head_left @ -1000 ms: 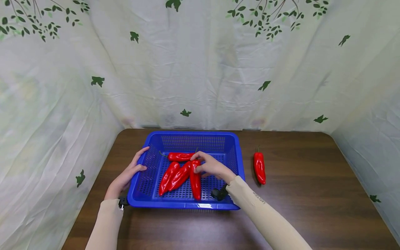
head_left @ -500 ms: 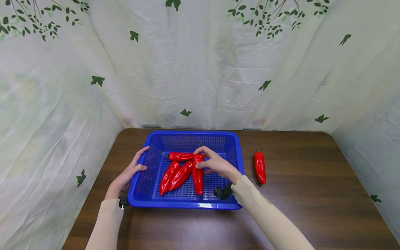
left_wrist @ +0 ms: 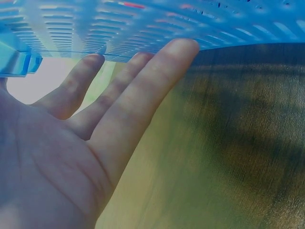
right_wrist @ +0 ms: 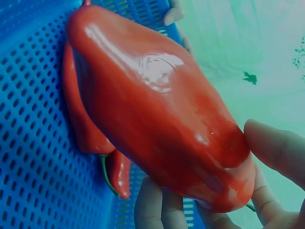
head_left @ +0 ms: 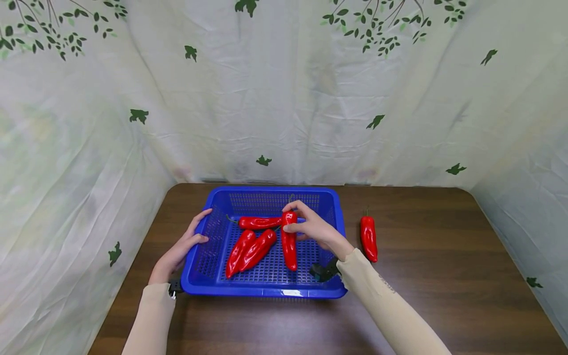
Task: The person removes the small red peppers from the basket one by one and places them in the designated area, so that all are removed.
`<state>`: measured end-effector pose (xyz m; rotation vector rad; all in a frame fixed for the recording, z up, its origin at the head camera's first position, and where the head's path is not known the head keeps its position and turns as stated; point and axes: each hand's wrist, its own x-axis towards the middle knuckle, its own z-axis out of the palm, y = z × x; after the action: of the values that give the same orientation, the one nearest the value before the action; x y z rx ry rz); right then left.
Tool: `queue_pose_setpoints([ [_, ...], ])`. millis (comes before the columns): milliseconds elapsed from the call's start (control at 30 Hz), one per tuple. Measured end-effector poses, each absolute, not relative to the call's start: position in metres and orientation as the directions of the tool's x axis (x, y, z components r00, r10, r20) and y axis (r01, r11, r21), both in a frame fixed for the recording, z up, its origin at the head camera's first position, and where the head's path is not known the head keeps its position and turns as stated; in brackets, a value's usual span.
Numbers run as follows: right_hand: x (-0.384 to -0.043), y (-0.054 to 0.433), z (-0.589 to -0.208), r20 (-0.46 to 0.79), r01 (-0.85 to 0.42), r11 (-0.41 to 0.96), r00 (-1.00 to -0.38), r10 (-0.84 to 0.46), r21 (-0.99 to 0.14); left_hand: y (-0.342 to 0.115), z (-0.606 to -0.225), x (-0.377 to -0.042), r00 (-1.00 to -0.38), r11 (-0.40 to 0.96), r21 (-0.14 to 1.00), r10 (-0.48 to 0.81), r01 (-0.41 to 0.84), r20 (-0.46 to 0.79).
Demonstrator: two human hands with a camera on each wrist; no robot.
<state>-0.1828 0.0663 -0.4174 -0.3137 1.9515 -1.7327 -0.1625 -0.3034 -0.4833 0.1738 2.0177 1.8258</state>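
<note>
A large blue basket with slotted walls stands on the table. In it, my right hand pinches a glossy red pepper near its stem end, and the tip points towards me. Close up in the right wrist view, the same pepper fills the middle, with thumb and fingers at its lower end. Another red pepper lies crosswise behind, and two more lean side by side at the left. My left hand rests at the basket's left side; its straight fingers touch the slotted wall from outside.
A single red pepper lies on the brown table right of the basket, near my right forearm. A pale leaf-patterned curtain hangs behind the table and at both sides. A black wrist camera overlaps the basket's right front corner.
My right hand has moved right and away from me with the pepper, drawing it apart from the two at the left. The left hand and basket stay put.
</note>
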Motion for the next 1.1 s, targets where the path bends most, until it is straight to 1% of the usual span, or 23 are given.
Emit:
queue_pose_setpoints([
  [433,-0.185,0.089,-0.411,-0.175,0.124,0.139,-0.873,-0.455,-0.982,-0.302,-0.484,-0.163,-0.909,0.125,0.978,0.365,-0.168,-0.203],
  [900,-0.184,0.118,-0.405,-0.19,0.153,0.124,-0.899,-0.394,-0.98,-0.303,-0.483,-0.162,-0.907,0.139,0.976,0.366,-0.166,-0.206],
  [1100,-0.183,0.132,-0.403,-0.171,0.14,0.106,-0.903,-0.394,-0.984,-0.302,-0.482,-0.162,-0.907,0.127,0.978,0.37,-0.166,-0.203],
])
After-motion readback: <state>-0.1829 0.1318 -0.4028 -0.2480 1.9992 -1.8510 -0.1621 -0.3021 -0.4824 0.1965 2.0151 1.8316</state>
